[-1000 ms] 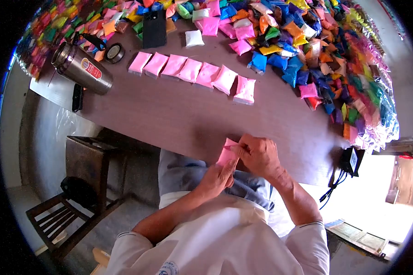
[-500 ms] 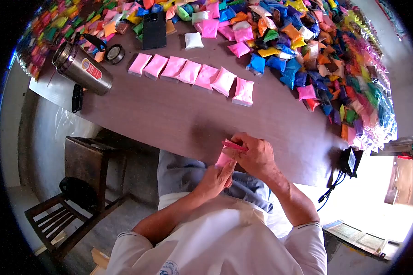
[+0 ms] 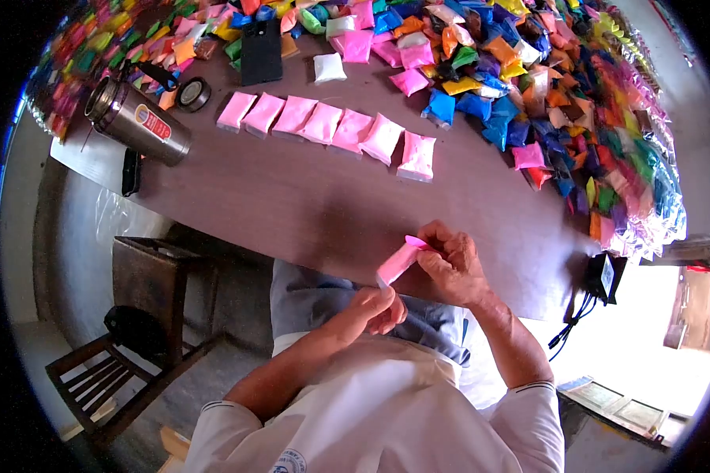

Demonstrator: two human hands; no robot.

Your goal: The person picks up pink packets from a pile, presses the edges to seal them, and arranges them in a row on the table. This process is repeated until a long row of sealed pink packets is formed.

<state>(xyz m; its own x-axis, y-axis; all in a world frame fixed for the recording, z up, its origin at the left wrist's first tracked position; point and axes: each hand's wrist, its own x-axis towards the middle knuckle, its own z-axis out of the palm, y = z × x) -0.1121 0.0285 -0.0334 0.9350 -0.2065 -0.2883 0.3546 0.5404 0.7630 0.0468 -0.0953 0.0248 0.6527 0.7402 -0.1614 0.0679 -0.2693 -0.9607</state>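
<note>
At near edge of table point(image 3: 292, 209), by the lap point(image 3: 312, 298): one pink packet point(image 3: 398, 263) held btwn the hands. Long axis slants, lower L end toward L hand point(image 3: 369, 311), upper R end at R hand point(image 3: 456, 266); i.e. packet lies up & slightly R of L hand, directly L of R hand. R hand is nearer & has the grip: thumb + fingertips pinched on upper end, where a brighter pink piece point(image 3: 416, 242) shows (flap or separate bit, can't tell). R forearm comes up from lower R, angled inward, back of hand partly to camera. L hand sits lower, closer to body, fingers curled, thumb tip at packet's lower end; touching or just beside, can't tell, so L grip unconfirmed. Hands apart from each other, packet bridging most of the gap. Farther out, mostly up-L: row of 7 pink packets point(image 3: 321, 123) on table; row's R-most packet point(image 3: 416, 156) is closest to the hands, but well apart from both. White packet point(image 3: 329, 68) beyond row.
</note>
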